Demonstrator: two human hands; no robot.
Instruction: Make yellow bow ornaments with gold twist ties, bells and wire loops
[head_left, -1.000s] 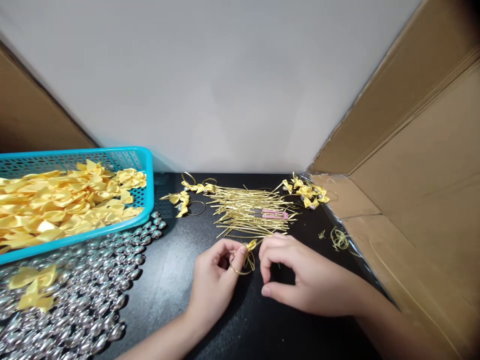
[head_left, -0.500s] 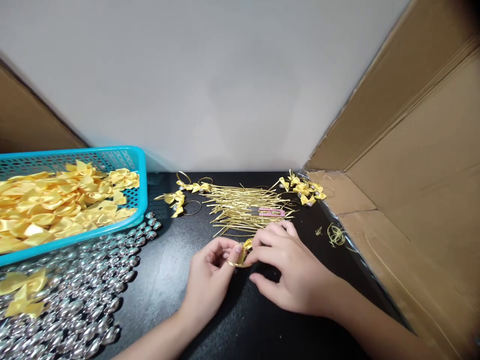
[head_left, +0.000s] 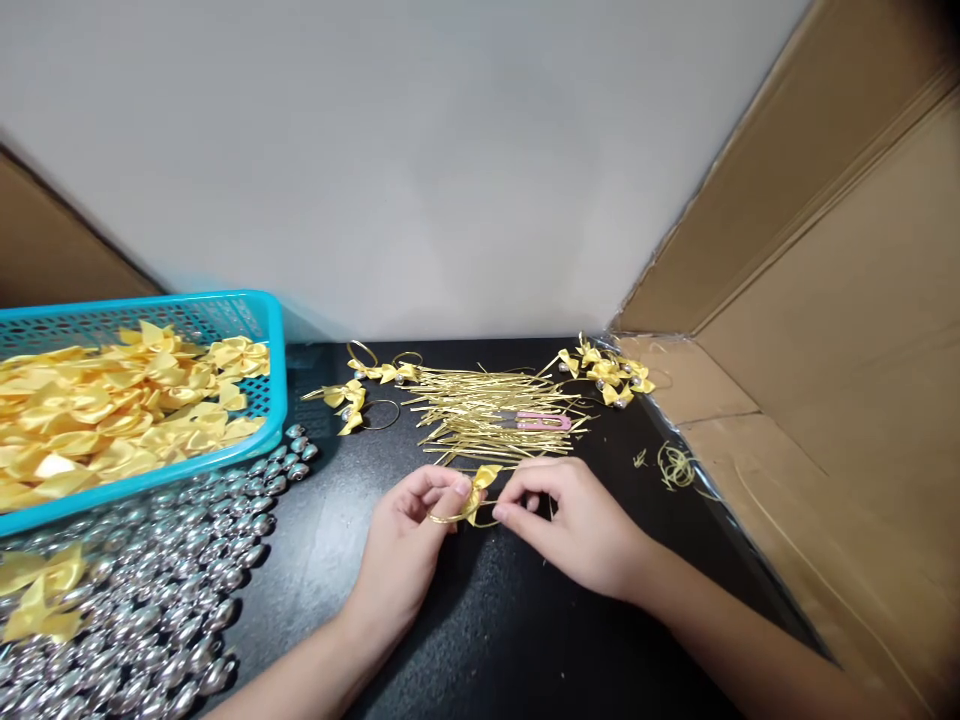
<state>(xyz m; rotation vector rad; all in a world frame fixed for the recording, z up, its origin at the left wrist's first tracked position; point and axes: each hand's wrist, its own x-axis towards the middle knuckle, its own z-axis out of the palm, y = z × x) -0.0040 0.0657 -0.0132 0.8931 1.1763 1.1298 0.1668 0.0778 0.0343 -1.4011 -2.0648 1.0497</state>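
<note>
Between my hands, above the black table, is a yellow ribbon bow (head_left: 484, 480) with a loop of gold cord (head_left: 448, 518) through or around it. My left hand (head_left: 409, 530) pinches the bow and the cord loop between thumb and fingers. On the other side, my right hand (head_left: 574, 520) is closed, its thumb and forefinger pinching the thin end of the gold cord just right of the bow. Just beyond both hands lies a spread of cut gold cords (head_left: 472, 405), with pink-handled thread snips (head_left: 544, 421) on top of them.
A blue basket (head_left: 276, 390) of yellow bows stands at the left, with silver beads (head_left: 180, 580) and loose bows (head_left: 45, 600) in front. Bows with beads and cords (head_left: 604, 372) lie at back right, others (head_left: 349, 400) at back left. Cord scraps (head_left: 677, 466) lie near the cardboard wall (head_left: 840, 270).
My right hand has shifted from over the bow to a pinch on the cord end, and the bow shows more fully. My left hand keeps its hold and has moved slightly left.
</note>
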